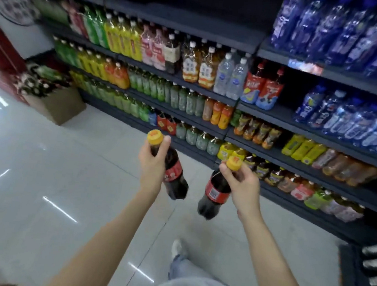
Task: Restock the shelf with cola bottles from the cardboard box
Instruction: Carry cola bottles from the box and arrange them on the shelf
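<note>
Here each hand, left hand (154, 162) and right hand (241, 184), grips a cola bottle (175, 176) neck.

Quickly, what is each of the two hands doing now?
Left hand: holds a dark plastic cola bottle with orange cap by its neck.
Right hand: holds a second dark cola bottle with red label just under its cap.

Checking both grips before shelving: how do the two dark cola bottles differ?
The left hand wraps the neck of the left cola bottle, which leans bottom-right. The right hand pinches the right cola bottle just under its cap, bottom leaning left. Both have yellow caps and red labels.
</note>
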`<action>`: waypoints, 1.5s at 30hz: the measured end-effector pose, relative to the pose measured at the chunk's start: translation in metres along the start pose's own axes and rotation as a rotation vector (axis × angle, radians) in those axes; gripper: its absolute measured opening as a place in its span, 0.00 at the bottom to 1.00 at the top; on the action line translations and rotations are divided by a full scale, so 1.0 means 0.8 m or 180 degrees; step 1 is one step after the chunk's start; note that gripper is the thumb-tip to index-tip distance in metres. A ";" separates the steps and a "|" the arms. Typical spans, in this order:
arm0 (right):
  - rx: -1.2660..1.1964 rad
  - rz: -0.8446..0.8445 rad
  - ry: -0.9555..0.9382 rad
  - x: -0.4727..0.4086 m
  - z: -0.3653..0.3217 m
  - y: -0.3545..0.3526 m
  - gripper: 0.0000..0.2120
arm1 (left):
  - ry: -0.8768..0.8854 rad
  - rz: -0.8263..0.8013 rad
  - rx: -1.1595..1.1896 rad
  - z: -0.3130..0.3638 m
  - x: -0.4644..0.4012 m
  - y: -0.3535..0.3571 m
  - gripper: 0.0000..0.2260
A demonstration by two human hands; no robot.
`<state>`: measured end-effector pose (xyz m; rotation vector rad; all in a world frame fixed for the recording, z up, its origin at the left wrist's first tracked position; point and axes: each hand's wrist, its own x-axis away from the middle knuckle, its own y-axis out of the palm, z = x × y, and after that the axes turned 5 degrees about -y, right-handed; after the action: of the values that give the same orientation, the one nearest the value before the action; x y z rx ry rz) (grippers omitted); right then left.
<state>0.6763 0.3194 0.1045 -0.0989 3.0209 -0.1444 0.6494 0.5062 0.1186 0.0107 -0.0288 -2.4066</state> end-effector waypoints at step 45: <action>0.0620 0.0820 -0.1387 -0.943 -0.085 0.454 0.40 | 0.1996 -0.1739 -0.0331 0.090 -1.004 0.294 0.42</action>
<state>1.3946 0.7393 0.2207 0.2432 2.5411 -0.3416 1.4022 0.8716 0.1961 0.8135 0.4396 -2.8254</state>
